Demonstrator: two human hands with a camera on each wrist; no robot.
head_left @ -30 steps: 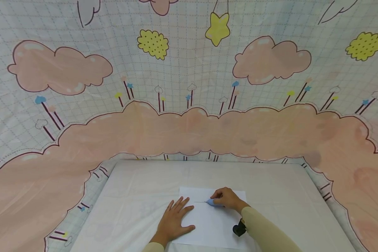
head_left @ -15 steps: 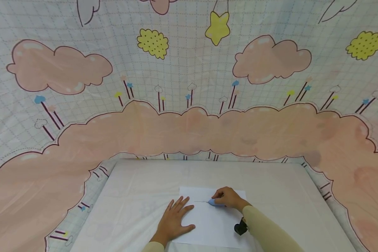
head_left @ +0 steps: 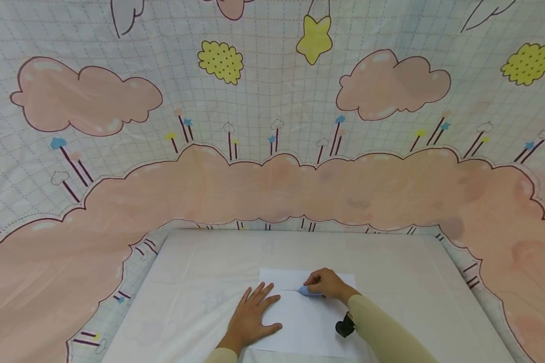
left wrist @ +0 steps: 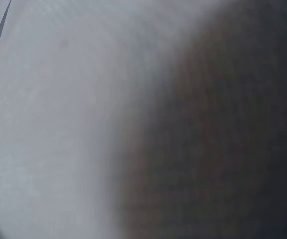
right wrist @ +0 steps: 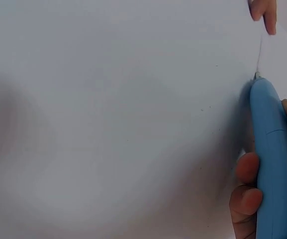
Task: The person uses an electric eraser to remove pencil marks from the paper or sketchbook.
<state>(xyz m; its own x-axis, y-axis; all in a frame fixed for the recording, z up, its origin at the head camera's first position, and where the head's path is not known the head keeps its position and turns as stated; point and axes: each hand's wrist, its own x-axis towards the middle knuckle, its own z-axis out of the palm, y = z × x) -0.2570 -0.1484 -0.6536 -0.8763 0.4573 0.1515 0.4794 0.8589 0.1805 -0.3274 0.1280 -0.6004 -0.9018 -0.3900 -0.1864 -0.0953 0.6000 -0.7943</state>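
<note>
White rectangular paper point(head_left: 309, 327) lies partly under the left hand point(head_left: 253, 318), fingers spread; the right hand point(head_left: 329, 284) grips a blue, round-nosed handheld tool point(right wrist: 273, 159).

The right wrist view's bottom edge cuts off the blue tool point(right wrist: 273, 162).

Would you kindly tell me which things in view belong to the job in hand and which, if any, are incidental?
Job in hand:
Blue tool, held in the right hand, tip at a thin line
White paper under that tip
Left hand, spread across the paper's left edge

Incidental, it seems:
Patterned backdrop
White tabletop, merely support
Black object by the right sleeve, use unclear
</note>
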